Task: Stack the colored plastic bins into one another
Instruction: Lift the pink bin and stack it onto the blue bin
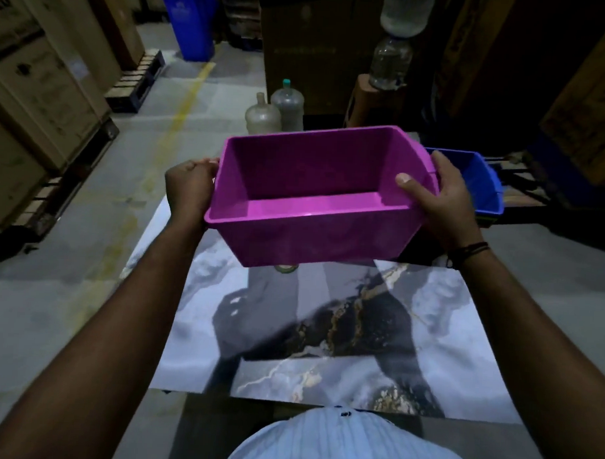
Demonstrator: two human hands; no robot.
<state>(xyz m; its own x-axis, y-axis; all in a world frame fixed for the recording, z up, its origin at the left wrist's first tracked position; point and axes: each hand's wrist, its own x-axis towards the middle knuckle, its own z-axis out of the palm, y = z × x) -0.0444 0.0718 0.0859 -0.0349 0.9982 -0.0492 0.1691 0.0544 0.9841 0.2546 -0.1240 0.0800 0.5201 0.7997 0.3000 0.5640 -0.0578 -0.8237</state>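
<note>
Closest to the camera is a pale blue buttoned shirt (321, 443), and just beyond it lies the table (444, 354), its top printed in grey, black and gold marble swirls. Around the table spreads a dim warehouse with a grey concrete floor (69, 290) crossed by a worn yellow line. Beyond the table, on the floor, stand two large clear water jugs (274, 111); further back is a blue wheeled bin (190, 19). Stacked cardboard cartons (35, 82) on pallets line the floor off the table's left side.

A purple bin (316, 195) is held in the air above the far half of the table, open side up and tipped slightly toward the camera, so its bare inside shows. A blue bin (481, 180) sits near the table's far right corner, partly hidden behind the purple bin.

Both bare forearms reach forward over the table. The left hand (189, 187) is closed around the purple bin's left rim, knuckles outward. The right hand (442, 203) clasps the right end wall, thumb hooked over the rim and inside, fingers outside. A dark cord band (470, 250) circles the right wrist.
</note>
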